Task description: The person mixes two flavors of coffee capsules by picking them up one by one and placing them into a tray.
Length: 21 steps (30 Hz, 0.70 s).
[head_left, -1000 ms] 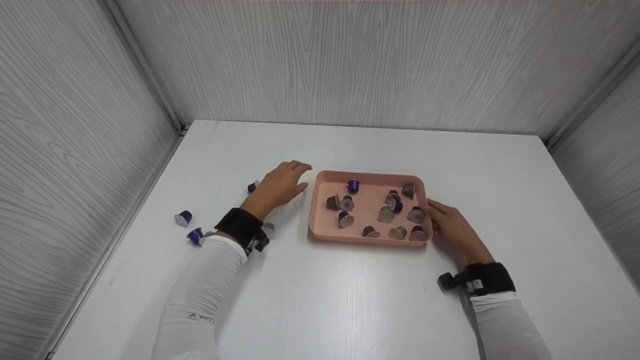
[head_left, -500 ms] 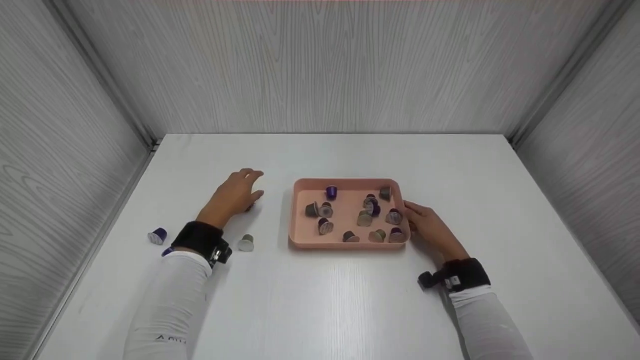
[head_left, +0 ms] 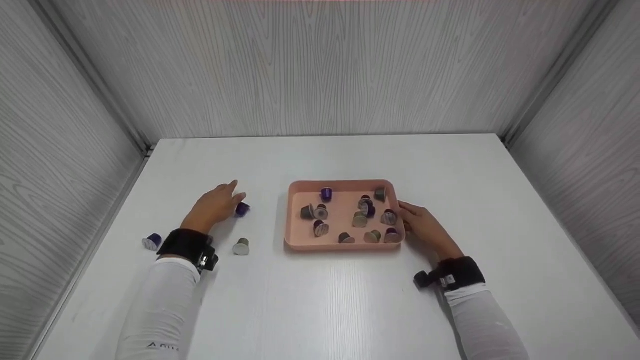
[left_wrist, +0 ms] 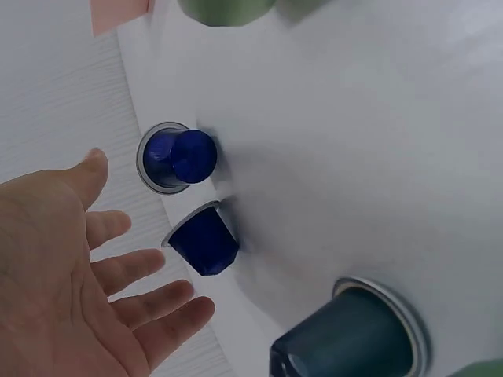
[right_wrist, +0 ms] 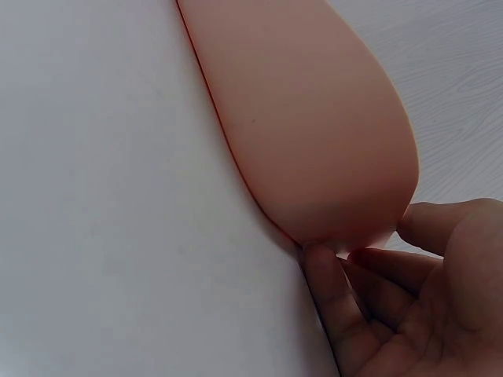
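My left hand (head_left: 211, 207) reaches over the left side of the white table, fingers extended. A purple coffee capsule (head_left: 242, 209) lies right by its thumb. In the left wrist view the palm and spread fingers hold nothing, and two blue-purple capsules, one of them this capsule (left_wrist: 206, 242), sit just past the fingertips. My right hand (head_left: 425, 227) grips the right edge of a pink tray (head_left: 340, 248). The right wrist view has the thumb at the tray's rim and other fingers low against its wall. Several purple, dark grey and greenish capsules lie inside the tray.
A greenish capsule (head_left: 241, 246) stands on the table between the left wrist and the tray. Further left lies another purple capsule (head_left: 152, 242). A dark teal capsule (left_wrist: 350, 334) is close in the left wrist view. Grey wood-grain panels (head_left: 320, 70) enclose the table's back and sides.
My left hand has drawn back leftward from the tray to beside the purple capsule. The head view has shifted, while my right hand keeps its grip on the tray.
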Tool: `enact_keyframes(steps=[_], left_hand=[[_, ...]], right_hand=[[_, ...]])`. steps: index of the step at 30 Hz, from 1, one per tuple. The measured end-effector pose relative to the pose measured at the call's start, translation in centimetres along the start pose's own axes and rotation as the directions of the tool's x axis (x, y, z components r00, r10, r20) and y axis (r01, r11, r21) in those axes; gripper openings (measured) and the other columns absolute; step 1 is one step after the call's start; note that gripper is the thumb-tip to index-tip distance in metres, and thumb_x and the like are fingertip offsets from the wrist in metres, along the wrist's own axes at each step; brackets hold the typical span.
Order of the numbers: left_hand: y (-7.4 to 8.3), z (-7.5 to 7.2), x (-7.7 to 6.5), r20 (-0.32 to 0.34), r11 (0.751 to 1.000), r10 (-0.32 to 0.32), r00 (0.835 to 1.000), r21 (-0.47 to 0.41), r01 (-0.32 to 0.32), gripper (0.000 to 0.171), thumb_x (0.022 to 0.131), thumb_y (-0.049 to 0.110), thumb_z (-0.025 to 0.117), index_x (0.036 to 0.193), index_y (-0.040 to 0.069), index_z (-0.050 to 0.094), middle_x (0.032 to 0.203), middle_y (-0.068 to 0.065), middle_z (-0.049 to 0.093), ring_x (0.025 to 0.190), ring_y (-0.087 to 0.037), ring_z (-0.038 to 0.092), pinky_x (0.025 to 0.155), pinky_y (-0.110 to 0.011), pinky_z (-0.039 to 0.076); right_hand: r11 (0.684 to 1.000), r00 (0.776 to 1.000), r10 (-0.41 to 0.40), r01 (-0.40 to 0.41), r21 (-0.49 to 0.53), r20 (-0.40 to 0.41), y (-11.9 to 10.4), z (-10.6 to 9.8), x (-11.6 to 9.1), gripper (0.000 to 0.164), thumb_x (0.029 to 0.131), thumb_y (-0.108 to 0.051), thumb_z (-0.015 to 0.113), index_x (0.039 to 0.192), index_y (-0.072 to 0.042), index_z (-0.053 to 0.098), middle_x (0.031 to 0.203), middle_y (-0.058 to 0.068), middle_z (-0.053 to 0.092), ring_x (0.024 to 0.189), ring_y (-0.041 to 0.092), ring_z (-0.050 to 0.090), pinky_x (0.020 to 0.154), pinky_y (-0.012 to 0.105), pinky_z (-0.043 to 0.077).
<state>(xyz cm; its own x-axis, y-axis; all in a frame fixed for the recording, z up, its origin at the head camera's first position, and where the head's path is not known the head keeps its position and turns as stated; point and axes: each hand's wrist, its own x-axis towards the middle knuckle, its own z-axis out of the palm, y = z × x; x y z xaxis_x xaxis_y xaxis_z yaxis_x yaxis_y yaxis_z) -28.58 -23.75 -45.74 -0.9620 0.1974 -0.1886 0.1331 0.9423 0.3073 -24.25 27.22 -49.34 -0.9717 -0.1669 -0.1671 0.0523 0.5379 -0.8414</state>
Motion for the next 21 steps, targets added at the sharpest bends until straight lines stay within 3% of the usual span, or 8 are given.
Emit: enact_keyframes(steps=[4,7,10,17,21], left_hand=[[-0.6,0.0,-0.6,0.002,0.999,-0.027,1.0,0.036,0.026,0.065,0.107,0.037,0.027,0.149,-0.012,0.022,0.146,-0.036,0.033,0.135,-0.05,0.03,0.112,-0.058,0.025],[-0.7,-0.1,-0.8,-0.012,0.993,0.019,1.0,0.116,-0.018,0.06,0.108,0.031,0.029,0.143,-0.017,0.031,0.142,-0.036,0.039,0.132,-0.051,0.036,0.11,-0.059,0.029],[-0.8,-0.2,-1.0,-0.03,0.976,0.098,0.995,0.2,-0.09,0.049,0.107,0.022,0.038,0.136,-0.017,0.043,0.136,-0.036,0.046,0.126,-0.052,0.043,0.106,-0.059,0.035],[-1.1,-0.5,-1.0,-0.046,1.0,0.001,0.999,0.014,0.0,0.044,0.1,0.017,0.046,0.131,-0.013,0.049,0.128,-0.033,0.054,0.121,-0.049,0.049,0.103,-0.057,0.039],[-1.4,-0.3,-1.0,-0.11,0.998,0.045,0.993,0.037,-0.042,0.034,0.096,0.009,0.047,0.12,-0.014,0.057,0.116,-0.033,0.061,0.11,-0.049,0.056,0.095,-0.058,0.045]], right_hand=[[1.0,1.0,-0.007,0.007,0.003,0.012,-0.2,0.2,0.1,0.058,0.103,-0.048,0.041,0.151,-0.016,0.039,0.137,0.008,0.055,0.11,0.023,0.055,0.088,0.032,0.045],[1.0,1.0,-0.003,0.003,0.01,0.009,-0.3,0.2,0.2,0.058,0.102,-0.049,0.042,0.151,-0.017,0.039,0.139,0.008,0.055,0.113,0.022,0.055,0.09,0.032,0.046],[1.0,1.0,-0.025,0.025,0.007,0.008,-0.3,0.0,0.4,0.057,0.103,-0.047,0.042,0.151,-0.016,0.04,0.134,0.008,0.057,0.105,0.021,0.056,0.083,0.028,0.046],[0.999,0.999,-0.049,0.049,0.021,0.013,-0.3,-0.1,0.4,0.055,0.104,-0.043,0.041,0.151,-0.014,0.039,0.121,0.011,0.061,0.091,0.019,0.054,0.071,0.023,0.044],[0.999,0.999,-0.04,0.04,0.021,0.001,-0.4,-0.1,0.4,0.054,0.104,-0.044,0.041,0.15,-0.016,0.041,0.116,0.012,0.061,0.091,0.019,0.054,0.072,0.024,0.043]])
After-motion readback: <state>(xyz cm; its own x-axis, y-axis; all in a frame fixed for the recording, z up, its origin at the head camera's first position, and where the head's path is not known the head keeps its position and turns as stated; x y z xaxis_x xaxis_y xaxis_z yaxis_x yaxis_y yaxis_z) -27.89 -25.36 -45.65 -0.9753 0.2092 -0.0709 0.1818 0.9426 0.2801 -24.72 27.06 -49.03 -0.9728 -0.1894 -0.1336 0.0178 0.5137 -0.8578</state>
